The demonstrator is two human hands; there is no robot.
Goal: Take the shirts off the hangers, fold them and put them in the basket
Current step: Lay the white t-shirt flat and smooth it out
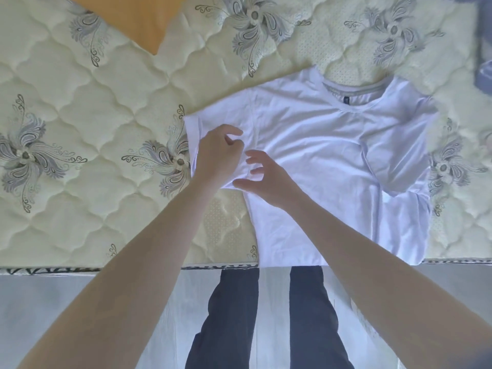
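Observation:
A white T-shirt point(319, 155) lies flat on the mattress point(80, 129), collar away from me, hem at the near edge. Its right sleeve is folded in over the body. My left hand point(218, 153) sits on the left sleeve with curled fingers pinching the cloth. My right hand point(263, 177) hovers over the sleeve seam right beside it, fingers spread and bent, touching the fabric lightly. No hanger and no basket are in view.
The quilted cream mattress has grey floral patterns, and its near edge point(106, 269) runs across the view. An orange cushion corner point(133, 20) lies at the far left. A blue-grey object point(483, 62) shows at the right border. My dark-trousered legs point(266, 315) stand below.

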